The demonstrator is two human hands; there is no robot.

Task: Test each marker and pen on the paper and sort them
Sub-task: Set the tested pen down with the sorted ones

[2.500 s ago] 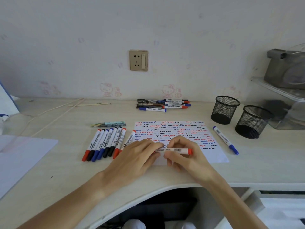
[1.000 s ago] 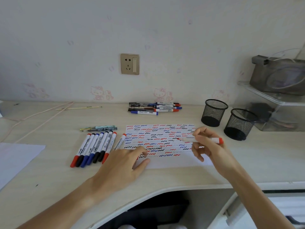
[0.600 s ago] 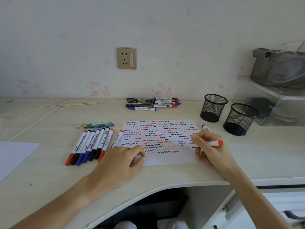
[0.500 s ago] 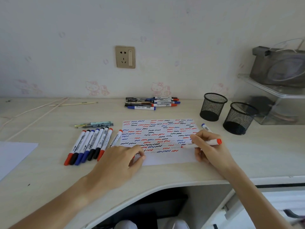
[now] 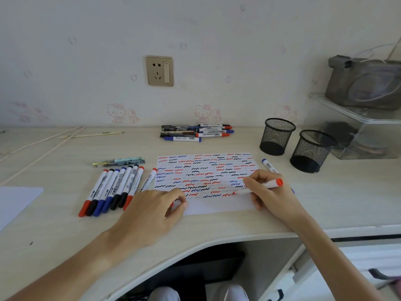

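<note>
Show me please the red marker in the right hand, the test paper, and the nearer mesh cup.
red marker (image 5: 263,186): head view, white barrel beside the fingers.
test paper (image 5: 217,208): head view, blank lower margin.
nearer mesh cup (image 5: 312,152): head view, front mesh wall.
</note>
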